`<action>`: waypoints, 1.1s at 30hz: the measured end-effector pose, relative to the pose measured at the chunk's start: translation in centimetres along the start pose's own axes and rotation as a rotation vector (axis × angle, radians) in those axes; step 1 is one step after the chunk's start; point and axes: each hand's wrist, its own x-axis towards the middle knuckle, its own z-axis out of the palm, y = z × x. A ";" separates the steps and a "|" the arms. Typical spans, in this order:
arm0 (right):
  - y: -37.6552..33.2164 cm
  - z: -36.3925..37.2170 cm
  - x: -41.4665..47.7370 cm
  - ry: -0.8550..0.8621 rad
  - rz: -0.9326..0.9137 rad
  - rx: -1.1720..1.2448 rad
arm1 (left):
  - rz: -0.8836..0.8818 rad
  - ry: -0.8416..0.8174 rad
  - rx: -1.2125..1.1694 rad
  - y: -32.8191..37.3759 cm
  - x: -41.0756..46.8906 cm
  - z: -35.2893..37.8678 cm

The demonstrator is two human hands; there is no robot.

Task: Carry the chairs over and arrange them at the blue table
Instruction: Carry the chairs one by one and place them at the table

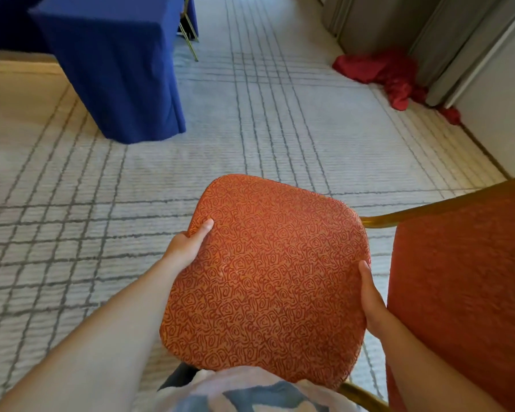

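The blue-draped surface (pixel 116 69) stands at eleven o'clock, well apart. At centre, the left hand (pixel 188 245) grasps one edge of the chair (pixel 268 278) seat and the right hand (pixel 372 301) grasps the other, fingers clamped on. This looks like mid-carry. Next, the chair likely needs walking toward eleven o'clock and setting down against that surface.

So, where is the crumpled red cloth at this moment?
In the head view, the crumpled red cloth lies upper right on the pale lined carpet, against the foot of the grey wall panels, across from the blue-draped table.
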 end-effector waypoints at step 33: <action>-60.8 24.6 45.0 -0.061 -0.071 -0.158 | -0.023 0.125 -0.122 48.7 52.3 -2.3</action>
